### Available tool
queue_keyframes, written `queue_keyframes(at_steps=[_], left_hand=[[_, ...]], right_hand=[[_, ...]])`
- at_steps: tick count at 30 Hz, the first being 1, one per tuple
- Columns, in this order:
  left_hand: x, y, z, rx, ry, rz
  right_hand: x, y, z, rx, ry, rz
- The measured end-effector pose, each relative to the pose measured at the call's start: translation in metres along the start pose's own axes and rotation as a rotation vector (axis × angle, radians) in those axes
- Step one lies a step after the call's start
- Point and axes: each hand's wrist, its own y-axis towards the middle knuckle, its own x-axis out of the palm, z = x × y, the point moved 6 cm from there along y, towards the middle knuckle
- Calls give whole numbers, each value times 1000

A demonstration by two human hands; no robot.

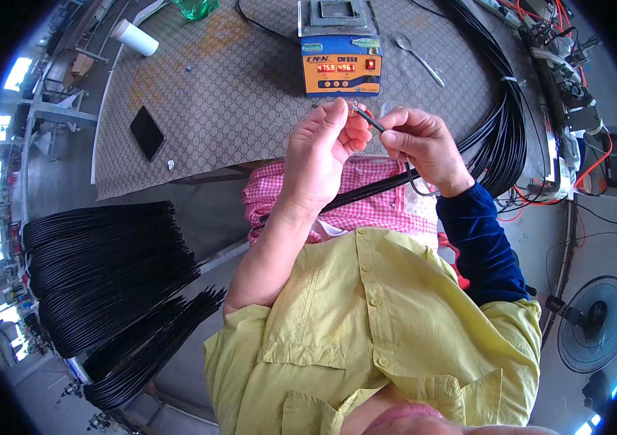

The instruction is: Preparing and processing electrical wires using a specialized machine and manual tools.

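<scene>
Both hands up over the near edge of the surface, just in front of the orange-and-blue box w/ lit red digits. Right hand: thumb + forefinger pressed together, pinching a thin black cable close to its end. Left hand: fingers curled, tips closing on the very tip of that cable, where bare wire seems to show — too small to be sure. Rest of the cable loops under the right wrist and runs down-left across the pink checked cloth on the lap, along w/ more cables.

Handling, as a judgement: cable is light, thin, bendy; sags under its own weight, so needs a grip near the end to steer the tip. Jacket looks smooth, prob. a bit slippery; firm pinch, not a squeeze. Bare end likely delicate; strands could splay or kink.

Nearby: big bundle of black cables at right of the surface, cut lengths fanned out low left, spoon, black phone.
</scene>
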Motion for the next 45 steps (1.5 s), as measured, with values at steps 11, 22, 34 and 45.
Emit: queue_keyframes(at_steps=[11, 22, 34, 45], left_hand=[[13, -12, -13, -102, -90, -82], [19, -16, -30, -205, -197, -103], [16, -16, -47, -277, -273, -100], [17, -14, -53, -232, -220, -148]], right_hand=[[-1, -37, -16, -179, -244, 146], [0, -58, -29, -295, -439, 236], [-7, -65, -9, -107, -175, 282], [-9, -67, 0, -53, -102, 282]])
